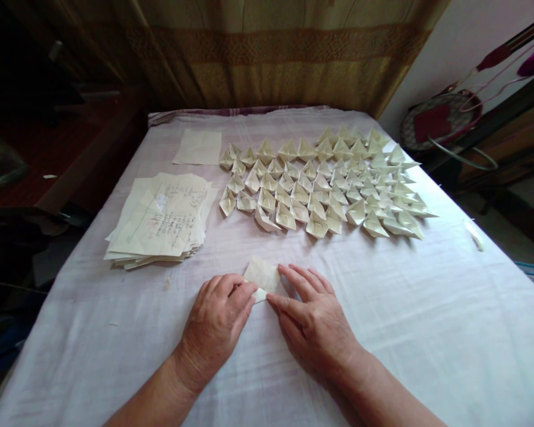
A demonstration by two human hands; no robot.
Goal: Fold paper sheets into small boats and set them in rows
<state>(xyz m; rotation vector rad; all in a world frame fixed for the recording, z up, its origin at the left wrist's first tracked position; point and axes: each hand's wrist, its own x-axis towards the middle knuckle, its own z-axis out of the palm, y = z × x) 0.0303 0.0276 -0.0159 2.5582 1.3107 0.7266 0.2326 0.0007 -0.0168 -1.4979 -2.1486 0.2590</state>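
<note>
A small folded piece of cream paper (pixel 262 276) lies on the white cloth (pixel 382 308) near the front middle. My left hand (pixel 218 320) pinches its lower left corner with curled fingers. My right hand (pixel 311 314) lies over its right edge, fingers stretched flat and pressing down. Beyond them, several folded paper boats (pixel 324 184) stand in rows across the cloth.
A stack of written paper sheets (pixel 162 219) lies at the left, with a single blank sheet (pixel 199 147) behind it. A curtain (pixel 271 53) hangs at the far edge. Dark wooden furniture (pixel 48 148) stands left; a round woven object (pixel 440 121) sits right.
</note>
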